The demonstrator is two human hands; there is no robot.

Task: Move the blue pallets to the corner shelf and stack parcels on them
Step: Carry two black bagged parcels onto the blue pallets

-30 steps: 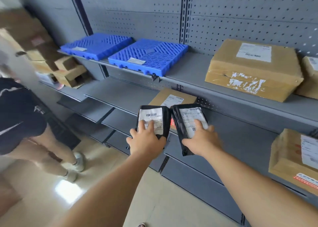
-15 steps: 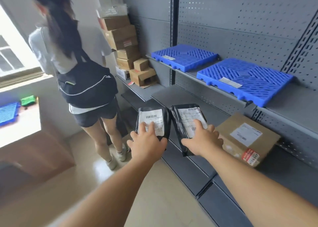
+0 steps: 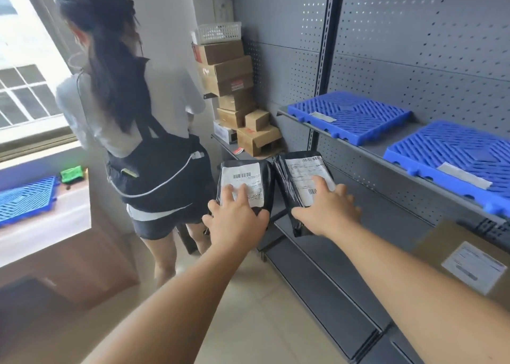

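Nearest, two bare forearms reach forward over the pale floor, each hand gripping a black mailer bag held out in the air beside the grey shelving. The left hand [image 3: 238, 220] clasps the left parcel [image 3: 244, 185] from below, fingers spread over its white barcode label. The right hand [image 3: 328, 207] grasps the right parcel [image 3: 302, 178] the same way, with fingertips on its label (this bag is tilted a little to the right). The two bags sit just beside each other, edges nearly touching. Low at the right edge, a cardboard box [image 3: 466, 264] with a white label lies on a lower shelf. Above it, on the upper shelf [image 3: 367, 145], two blue pallets lie flat side by side: the near pallet [image 3: 452, 156] and the far pallet [image 3: 349, 115], each bearing a grey strip of tape, and neither carrying any parcel. Left of the bags a person [image 3: 138, 109] stands with their back turned, wearing a black bag. Beyond, in the corner, stacked cardboard boxes [image 3: 231, 87] rise under a white basket [image 3: 218, 32]. Far left, another blue pallet [image 3: 24, 200] lies on a bright surface by the window
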